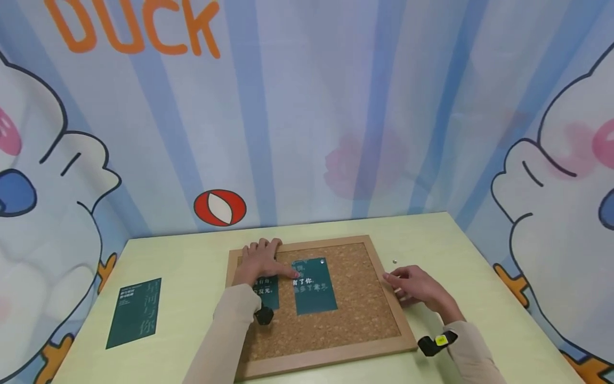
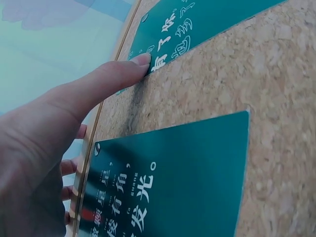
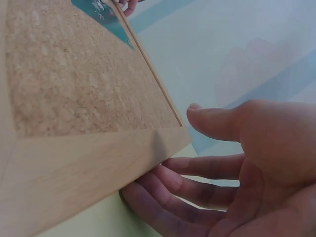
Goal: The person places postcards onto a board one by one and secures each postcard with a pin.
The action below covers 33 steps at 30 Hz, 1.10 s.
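Observation:
A wood-framed cork board (image 1: 360,320) lies on the table, carrying two dark green cards with white lettering. My left hand (image 1: 259,262) grips its far edge, fingers over the frame and thumb on the left side of the right-hand card (image 1: 314,298). That hand partly covers the left-hand card (image 2: 197,168), which has a small pin (image 2: 97,148) near its corner. Another pin (image 1: 322,262) sits at the right-hand card's top. At the frame's right side, my right hand (image 3: 247,173) touches the lower edge with its fingertips, its thumb raised apart from the wood.
A third green card (image 1: 134,314) lies on the table left of the board. One small shiny pin (image 1: 395,261) is on the table beyond my right hand. Printed fabric walls (image 1: 316,106) stand behind the pale yellow table (image 1: 192,250) and on both sides.

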Available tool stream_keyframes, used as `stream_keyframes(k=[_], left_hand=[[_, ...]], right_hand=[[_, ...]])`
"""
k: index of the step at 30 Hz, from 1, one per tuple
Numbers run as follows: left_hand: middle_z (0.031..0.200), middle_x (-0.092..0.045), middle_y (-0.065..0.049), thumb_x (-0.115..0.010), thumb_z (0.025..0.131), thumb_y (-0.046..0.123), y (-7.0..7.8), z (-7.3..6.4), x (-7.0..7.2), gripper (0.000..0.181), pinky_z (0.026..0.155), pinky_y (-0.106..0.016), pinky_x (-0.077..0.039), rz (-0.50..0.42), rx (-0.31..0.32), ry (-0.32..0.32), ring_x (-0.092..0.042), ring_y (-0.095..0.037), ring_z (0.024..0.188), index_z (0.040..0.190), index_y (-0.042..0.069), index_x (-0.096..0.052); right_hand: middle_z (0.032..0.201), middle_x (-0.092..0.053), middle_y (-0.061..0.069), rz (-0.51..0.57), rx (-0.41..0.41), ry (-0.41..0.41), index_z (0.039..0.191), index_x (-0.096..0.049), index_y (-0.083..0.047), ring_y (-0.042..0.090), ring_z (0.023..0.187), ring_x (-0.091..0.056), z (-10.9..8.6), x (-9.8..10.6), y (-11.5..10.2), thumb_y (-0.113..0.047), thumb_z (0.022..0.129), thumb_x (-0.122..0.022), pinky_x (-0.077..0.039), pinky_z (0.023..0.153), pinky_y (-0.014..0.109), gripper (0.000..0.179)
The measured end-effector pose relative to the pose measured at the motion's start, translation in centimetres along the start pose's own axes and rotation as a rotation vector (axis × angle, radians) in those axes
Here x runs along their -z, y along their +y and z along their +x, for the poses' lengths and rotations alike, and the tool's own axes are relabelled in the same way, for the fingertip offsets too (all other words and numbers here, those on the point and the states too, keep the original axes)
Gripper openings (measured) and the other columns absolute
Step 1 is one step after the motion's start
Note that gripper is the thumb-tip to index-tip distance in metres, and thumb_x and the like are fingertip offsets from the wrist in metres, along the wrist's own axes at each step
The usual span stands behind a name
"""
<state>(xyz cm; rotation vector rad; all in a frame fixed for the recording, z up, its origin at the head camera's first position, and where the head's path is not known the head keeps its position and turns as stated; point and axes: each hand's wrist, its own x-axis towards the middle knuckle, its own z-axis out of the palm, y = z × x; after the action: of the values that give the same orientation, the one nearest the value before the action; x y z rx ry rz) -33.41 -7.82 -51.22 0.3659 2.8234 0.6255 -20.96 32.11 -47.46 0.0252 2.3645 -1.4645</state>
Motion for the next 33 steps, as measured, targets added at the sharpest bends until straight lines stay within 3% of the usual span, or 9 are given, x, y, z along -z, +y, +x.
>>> stream_keyframes(k=[9, 13, 17, 21, 24, 33], left_hand=[[0.152, -0.04, -0.022, -0.079, 0.064, 0.082, -0.2, -1.3, 0.5, 0.119, 0.117, -0.068, -0.013, -0.003, -0.053, 0.031, -0.031, -0.049, 0.141, 0.157, 0.017, -0.042], [0.151, -0.042, -0.023, -0.078, 0.067, 0.08, 0.3, -2.2, 1.0, 0.114, 0.116, -0.068, -0.017, 0.005, -0.074, 0.051, -0.035, -0.049, 0.139, 0.155, 0.015, -0.045], [0.15, -0.044, -0.023, -0.076, 0.074, 0.076, 0.1, -2.3, 1.2, 0.106, 0.115, -0.066, -0.024, -0.042, -0.11, 0.079, -0.038, -0.047, 0.138, 0.156, 0.016, -0.045], [0.151, -0.043, -0.023, -0.075, 0.081, 0.069, -1.5, -2.6, 1.4, 0.099, 0.109, -0.069, -0.034, -0.135, -0.135, 0.152, -0.039, -0.044, 0.137, 0.156, 0.013, -0.044], [0.153, -0.042, -0.023, -0.076, 0.084, 0.065, -3.4, -3.5, 2.1, 0.094, 0.108, -0.069, -0.035, -0.17, -0.102, 0.215, -0.037, -0.043, 0.14, 0.155, 0.012, -0.045], [0.149, -0.042, -0.029, -0.071, 0.09, 0.059, -8.9, -7.6, 4.6, 0.079, 0.106, -0.074, -0.028, -0.06, 0.061, 0.301, -0.035, -0.05, 0.135, 0.149, 0.012, -0.049]], right_hand=[[0.096, -0.063, 0.014, -0.083, 0.013, 0.083, 0.128, -0.059, 0.01, 0.022, 0.078, -0.067, 0.3, -1.0, 0.6, -0.01, 0.095, -0.076, -0.061, 0.068, 0.042, 0.042], [0.095, -0.062, 0.015, -0.112, 0.009, 0.108, 0.126, -0.059, 0.01, 0.021, 0.076, -0.067, 0.3, -1.2, 0.4, -0.007, 0.093, -0.078, -0.061, 0.067, 0.041, 0.041], [0.095, -0.061, 0.015, -0.116, 0.006, 0.122, 0.125, -0.059, 0.01, 0.021, 0.074, -0.067, 0.2, -1.2, 0.4, -0.004, 0.092, -0.078, -0.061, 0.067, 0.041, 0.041], [0.095, -0.061, 0.015, -0.111, 0.004, 0.112, 0.125, -0.059, 0.01, 0.02, 0.075, -0.067, 0.2, -1.2, 0.4, -0.004, 0.092, -0.078, -0.061, 0.067, 0.041, 0.04], [0.095, -0.061, 0.015, -0.107, 0.002, 0.103, 0.124, -0.059, 0.009, 0.02, 0.075, -0.066, 0.2, -1.2, 0.4, -0.005, 0.093, -0.078, -0.061, 0.067, 0.041, 0.039], [0.094, -0.059, 0.015, -0.12, -0.003, 0.109, 0.122, -0.059, 0.008, 0.021, 0.073, -0.066, 0.4, -1.1, 0.3, -0.006, 0.091, -0.079, -0.061, 0.066, 0.041, 0.039]])
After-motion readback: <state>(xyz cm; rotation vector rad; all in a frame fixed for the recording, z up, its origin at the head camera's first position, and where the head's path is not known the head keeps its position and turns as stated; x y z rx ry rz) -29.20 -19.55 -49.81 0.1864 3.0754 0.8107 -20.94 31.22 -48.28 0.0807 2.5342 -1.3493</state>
